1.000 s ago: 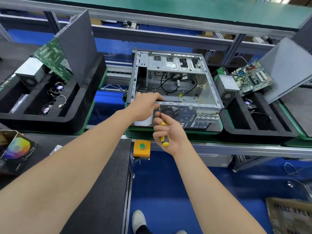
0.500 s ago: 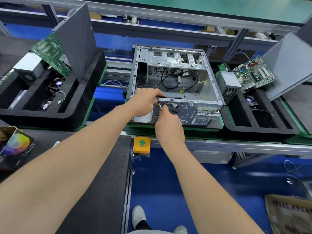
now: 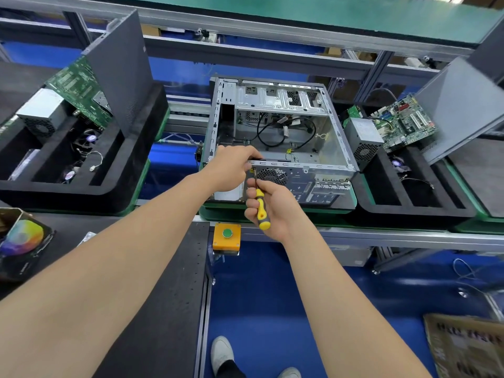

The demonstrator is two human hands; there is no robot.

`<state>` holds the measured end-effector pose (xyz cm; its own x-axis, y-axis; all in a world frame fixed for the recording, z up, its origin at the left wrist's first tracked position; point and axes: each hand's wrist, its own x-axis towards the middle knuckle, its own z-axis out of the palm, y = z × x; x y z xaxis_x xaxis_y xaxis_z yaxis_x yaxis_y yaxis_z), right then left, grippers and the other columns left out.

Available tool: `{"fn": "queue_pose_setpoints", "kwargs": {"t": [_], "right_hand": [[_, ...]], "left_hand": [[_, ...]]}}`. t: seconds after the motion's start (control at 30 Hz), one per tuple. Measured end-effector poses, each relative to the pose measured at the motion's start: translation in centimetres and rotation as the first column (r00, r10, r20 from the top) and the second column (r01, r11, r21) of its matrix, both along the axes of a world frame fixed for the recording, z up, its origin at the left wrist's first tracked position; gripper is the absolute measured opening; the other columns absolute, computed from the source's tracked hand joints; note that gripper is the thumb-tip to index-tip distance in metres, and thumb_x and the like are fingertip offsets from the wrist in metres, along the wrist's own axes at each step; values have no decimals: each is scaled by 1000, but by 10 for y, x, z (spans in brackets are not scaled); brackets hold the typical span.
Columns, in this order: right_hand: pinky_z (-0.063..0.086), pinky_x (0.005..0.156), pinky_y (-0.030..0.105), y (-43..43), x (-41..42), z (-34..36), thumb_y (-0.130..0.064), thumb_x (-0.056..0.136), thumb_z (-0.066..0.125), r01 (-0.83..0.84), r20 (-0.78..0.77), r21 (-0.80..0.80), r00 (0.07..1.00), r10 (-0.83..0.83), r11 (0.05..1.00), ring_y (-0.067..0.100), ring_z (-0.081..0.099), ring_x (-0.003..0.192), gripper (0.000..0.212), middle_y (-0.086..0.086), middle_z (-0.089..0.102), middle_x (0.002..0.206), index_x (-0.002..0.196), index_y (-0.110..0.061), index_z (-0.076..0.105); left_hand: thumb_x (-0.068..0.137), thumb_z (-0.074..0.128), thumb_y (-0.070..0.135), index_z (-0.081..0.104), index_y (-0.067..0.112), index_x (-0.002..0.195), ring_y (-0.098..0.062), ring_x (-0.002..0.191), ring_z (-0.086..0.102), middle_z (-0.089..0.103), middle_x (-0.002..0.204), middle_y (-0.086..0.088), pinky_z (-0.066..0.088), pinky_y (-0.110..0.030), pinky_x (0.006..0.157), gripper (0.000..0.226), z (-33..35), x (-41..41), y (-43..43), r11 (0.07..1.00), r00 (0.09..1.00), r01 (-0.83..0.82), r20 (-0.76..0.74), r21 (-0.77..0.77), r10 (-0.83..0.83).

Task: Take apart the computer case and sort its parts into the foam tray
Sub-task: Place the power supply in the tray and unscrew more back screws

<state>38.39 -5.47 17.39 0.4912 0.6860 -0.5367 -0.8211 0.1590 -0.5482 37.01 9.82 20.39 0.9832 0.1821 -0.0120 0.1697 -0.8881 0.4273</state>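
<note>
An open grey computer case (image 3: 321, 156) lies on its side on a green pallet in front of me, with loose black cables inside. My left hand (image 3: 231, 170) grips the case's near rear edge at the left. My right hand (image 3: 272, 205) holds a yellow-and-black screwdriver (image 3: 260, 204), its tip pointing up at the rear panel beside the fan grille (image 3: 272, 175). The black foam tray (image 3: 409, 208) to the right holds a power supply (image 3: 364, 141), a green motherboard (image 3: 403, 122) and a grey side panel (image 3: 461, 110).
Another black foam tray (image 3: 81, 192) at the left holds a power supply, a motherboard, fans and a side panel. An orange box with a green button (image 3: 227, 234) hangs on the conveyor rail. A black workbench (image 3: 163, 296) is at my lower left; the blue floor and my shoes lie below.
My right hand drew back from the rear panel, so the screwdriver's yellow handle shows again. The left hand stayed on the case edge. My view shifted slightly.
</note>
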Motion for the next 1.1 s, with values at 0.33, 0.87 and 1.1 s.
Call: {"fn": "queue_pose_setpoints", "kwargs": {"t": [0.33,0.87,1.1], "right_hand": [[26,26,18,-1,-7,-9,-17,108,43,167,-410,429,912,27,888,9,31,27,26,-1,39,55,96,-3,60],[48,60,40,16,-11,-15,-31,110,36,450,749,-662,378,544,599,36,62,74,24,8,59,89,105,-15,53],[39,41,24,4,1,-6,-24,106,42,16,49,-113,999,-11,994,14,39,42,27,-1,53,65,97,-11,65]], "left_hand": [[106,41,7,53,21,141,-26,126,49,61,136,-2,32,-44,109,40,0,0,-1,1000,1000,0,-8,-1,0],[106,43,7,54,22,139,-26,122,52,63,133,-1,30,-43,110,38,1,0,-2,1000,1000,-11,-9,5,11],[105,42,4,54,22,140,-28,123,48,62,134,-2,30,-41,103,41,-1,-1,-2,999,999,-32,9,0,32]]}}
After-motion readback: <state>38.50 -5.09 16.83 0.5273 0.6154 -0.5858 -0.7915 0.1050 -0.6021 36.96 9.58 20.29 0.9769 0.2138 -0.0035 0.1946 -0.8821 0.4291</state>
